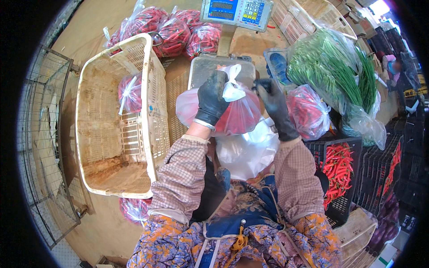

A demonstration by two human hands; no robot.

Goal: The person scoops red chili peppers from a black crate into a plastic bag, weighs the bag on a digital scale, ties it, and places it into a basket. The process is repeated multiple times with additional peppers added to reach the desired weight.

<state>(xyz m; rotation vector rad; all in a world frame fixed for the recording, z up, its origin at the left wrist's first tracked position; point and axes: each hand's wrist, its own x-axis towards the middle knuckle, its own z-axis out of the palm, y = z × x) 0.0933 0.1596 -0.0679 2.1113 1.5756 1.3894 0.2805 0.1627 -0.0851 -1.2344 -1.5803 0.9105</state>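
Both hands wear dark gloves. My left hand (pixel 214 95) grips the knotted neck of a clear plastic bag of red chillies (pixel 238 117), just in front of the scale's metal platform (pixel 204 68). The knot stands up beside my left fingers, with its white tails loose. My right hand (pixel 273 100) is to the right of the bag, its fingers curled near the platform's right edge; whether it holds anything cannot be told. Beyond the platform stands the scale's display and keypad (pixel 237 13). White plastic bags (pixel 248 154) lie between my forearms, close to my lap.
A cream plastic crate (pixel 149 100) at left holds a bagged portion of chillies (pixel 130 93). Several chilli bags (pixel 172 37) lie behind it. At right are bagged green vegetables (pixel 318 63), another chilli bag (pixel 308 112) and a black crate (pixel 342 214) of loose chillies. A person (pixel 392 68) is far right.
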